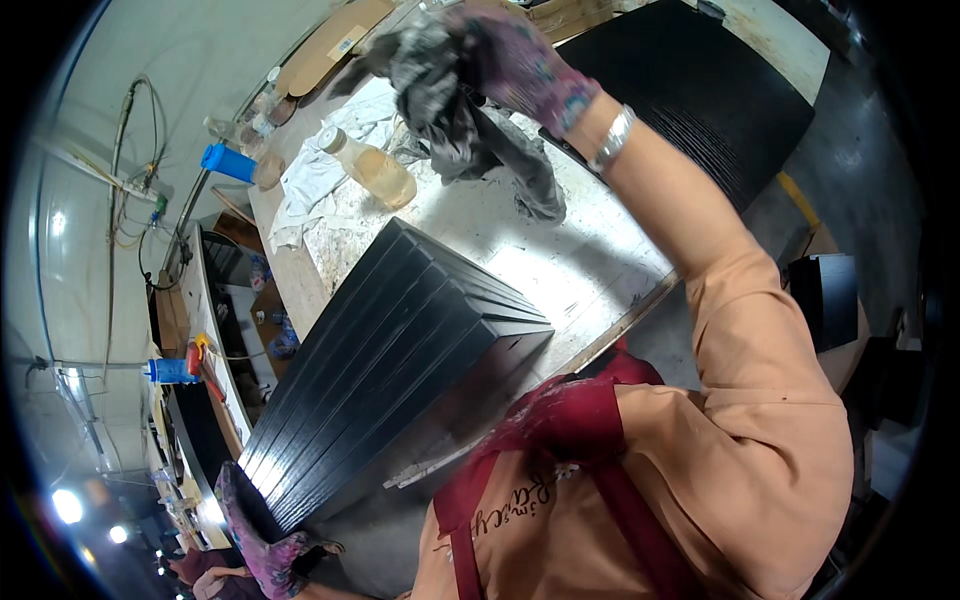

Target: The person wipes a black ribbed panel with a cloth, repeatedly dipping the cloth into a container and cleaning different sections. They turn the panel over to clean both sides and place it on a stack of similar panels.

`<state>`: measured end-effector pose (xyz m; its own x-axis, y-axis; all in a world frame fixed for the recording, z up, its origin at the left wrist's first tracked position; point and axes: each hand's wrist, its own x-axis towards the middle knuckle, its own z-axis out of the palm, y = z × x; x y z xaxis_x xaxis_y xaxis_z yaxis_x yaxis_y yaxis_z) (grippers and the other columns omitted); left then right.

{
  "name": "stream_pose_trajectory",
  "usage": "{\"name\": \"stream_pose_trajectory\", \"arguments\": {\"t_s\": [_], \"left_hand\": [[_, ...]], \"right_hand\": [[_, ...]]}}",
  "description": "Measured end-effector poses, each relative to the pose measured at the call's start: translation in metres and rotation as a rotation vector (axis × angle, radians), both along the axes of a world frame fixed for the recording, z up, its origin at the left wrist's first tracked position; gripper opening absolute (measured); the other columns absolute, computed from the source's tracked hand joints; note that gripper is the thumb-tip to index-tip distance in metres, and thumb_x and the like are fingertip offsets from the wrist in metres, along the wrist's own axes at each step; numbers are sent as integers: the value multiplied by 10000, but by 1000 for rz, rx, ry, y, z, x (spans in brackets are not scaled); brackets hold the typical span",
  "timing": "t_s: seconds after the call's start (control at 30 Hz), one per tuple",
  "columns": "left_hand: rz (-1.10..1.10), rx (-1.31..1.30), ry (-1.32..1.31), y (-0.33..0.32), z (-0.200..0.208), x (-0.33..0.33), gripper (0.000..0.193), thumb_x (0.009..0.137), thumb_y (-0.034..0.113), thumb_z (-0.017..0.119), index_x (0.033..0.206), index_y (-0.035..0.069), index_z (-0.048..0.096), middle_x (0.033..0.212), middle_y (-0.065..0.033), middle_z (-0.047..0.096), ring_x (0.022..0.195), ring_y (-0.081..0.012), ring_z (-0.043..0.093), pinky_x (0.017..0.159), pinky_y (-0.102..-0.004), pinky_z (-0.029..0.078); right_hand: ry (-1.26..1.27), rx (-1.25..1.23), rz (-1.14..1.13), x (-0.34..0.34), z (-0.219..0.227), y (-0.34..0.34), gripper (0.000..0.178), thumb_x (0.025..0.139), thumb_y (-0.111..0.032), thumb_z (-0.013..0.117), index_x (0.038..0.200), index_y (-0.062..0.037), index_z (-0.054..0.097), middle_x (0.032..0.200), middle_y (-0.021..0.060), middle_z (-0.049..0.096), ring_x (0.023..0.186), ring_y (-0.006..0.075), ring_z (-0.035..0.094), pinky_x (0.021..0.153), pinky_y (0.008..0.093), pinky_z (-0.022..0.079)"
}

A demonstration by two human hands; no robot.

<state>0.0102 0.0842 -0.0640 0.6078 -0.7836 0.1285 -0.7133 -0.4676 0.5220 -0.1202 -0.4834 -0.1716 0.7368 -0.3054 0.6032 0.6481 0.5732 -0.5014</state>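
A long stack of glossy black boards (pixel 370 345) stretches from the white worktable (pixel 615 270) toward the lower left. My left hand (pixel 265 545), in a purple patterned glove, grips its near lower-left end, fingers along the outer side. High over the table, my right hand (pixel 515 65) wears a similar glove and is closed round a crumpled grey rag (pixel 430 90). A long tail of the rag hangs toward the tabletop. Beside it lies a clear bottle (pixel 375 170) with a white cap and yellowish liquid, tilted over a white cloth (pixel 315 185).
A large black panel (pixel 690 90) lies at the far right. At the left edge are a blue-topped bottle (pixel 228 163) and cardboard (pixel 330 45). Shelves (pixel 245 300) stand below left, near a red-handled tool (pixel 195 358). Another person (pixel 205 575) is at lower left.
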Motion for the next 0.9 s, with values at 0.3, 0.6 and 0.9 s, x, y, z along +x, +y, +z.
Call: {"name": "stream_pose_trajectory", "arguments": {"t_s": [0.3,0.6,0.9], "left_hand": [[-37,-38,15,2,-1,3,880,527,-90,369,1394,-19,240,1439,-176,278,1360,-264,236,1129,-362,119],[-20,168,-158,-12,17,-12,880,524,-111,347,1393,-21,241,1430,-179,293,1357,-265,243,1128,-357,127],[13,130,-152,-5,10,-4,872,511,-125,375,1372,-14,286,1408,-164,331,1328,-273,304,1114,-363,192]], "right_hand": [[1262,-1228,-1261,-75,-116,75,355,759,-88,532,1113,-51,521,1173,185,511,1077,344,507,930,427,409],[1166,-1469,-1131,-28,-196,76,628,789,-434,583,1306,-114,428,1353,195,366,1266,400,321,1028,520,272],[755,-837,-997,54,-76,55,691,747,-293,709,1317,-37,414,1265,166,491,1111,304,501,951,348,399]]}}
